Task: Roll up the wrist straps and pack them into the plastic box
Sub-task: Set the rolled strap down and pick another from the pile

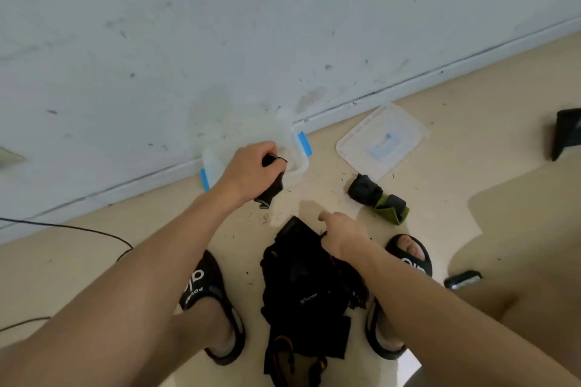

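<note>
Packing in progress, viewed from above the crouching person: the left hand [251, 171] is curled round a rolled black strap [272, 181], held at the rim of the translucent plastic box [297, 163] that stands against the wall [220, 41]; whether any roll already lies inside the box cannot be told through its cloudy sides; the right hand [342, 234] rests on the heap of black straps [305, 286] between the sandalled feet, forefinger extended, the other fingers apparently pinching a strap's edge; two finished rolls [379, 198], one dark and one green-edged, lie on the floor [471, 182] near the box lid [382, 143], not yet packed; judged from this, one roll is about to go in, two await, and most of the heap remains unrolled.
</note>
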Demonstrator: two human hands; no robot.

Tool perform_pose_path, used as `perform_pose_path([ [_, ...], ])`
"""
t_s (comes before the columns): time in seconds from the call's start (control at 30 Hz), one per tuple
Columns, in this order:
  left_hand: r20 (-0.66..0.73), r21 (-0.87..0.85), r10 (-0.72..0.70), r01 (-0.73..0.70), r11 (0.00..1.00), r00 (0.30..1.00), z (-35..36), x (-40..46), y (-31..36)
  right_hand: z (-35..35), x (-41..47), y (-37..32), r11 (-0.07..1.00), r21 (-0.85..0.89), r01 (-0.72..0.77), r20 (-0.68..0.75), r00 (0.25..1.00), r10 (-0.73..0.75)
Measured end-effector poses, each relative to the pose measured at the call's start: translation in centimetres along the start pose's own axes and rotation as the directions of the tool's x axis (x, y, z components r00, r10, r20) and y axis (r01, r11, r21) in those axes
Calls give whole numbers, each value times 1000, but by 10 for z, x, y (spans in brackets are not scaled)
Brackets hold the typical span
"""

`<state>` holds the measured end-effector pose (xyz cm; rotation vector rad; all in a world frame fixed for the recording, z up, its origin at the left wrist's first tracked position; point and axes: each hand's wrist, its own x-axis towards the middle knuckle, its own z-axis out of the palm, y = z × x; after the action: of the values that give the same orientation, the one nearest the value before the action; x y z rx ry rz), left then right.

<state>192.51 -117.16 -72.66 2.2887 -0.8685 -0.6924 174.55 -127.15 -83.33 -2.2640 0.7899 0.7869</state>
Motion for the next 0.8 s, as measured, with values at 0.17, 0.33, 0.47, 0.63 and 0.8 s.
perform_pose_path([
  [0.17, -40, 80, 122, -118, 990, 992, -43, -39, 31, -52, -43, -15, 993, 111, -45, -191, 979, 66],
  [0.33, 12, 187, 278, -275, 943, 960, -68, -65, 46, -92, -74, -26, 960, 277, 36, -361, 930, 69],
  [0.47, 31, 295, 323, -318, 901, 946, -73, -81, 54, -126, -95, -39, 928, 335, 162, -425, 905, -5],
  [0.63, 3, 328, 267, -253, 910, 964, -67, -88, 48, -156, -114, -50, 791, 538, 293, -419, 907, -52],
  [0.8, -37, 154, 152, -144, 977, 988, -63, -77, 48, -168, -122, -63, 595, 724, 349, -375, 923, -85],
])
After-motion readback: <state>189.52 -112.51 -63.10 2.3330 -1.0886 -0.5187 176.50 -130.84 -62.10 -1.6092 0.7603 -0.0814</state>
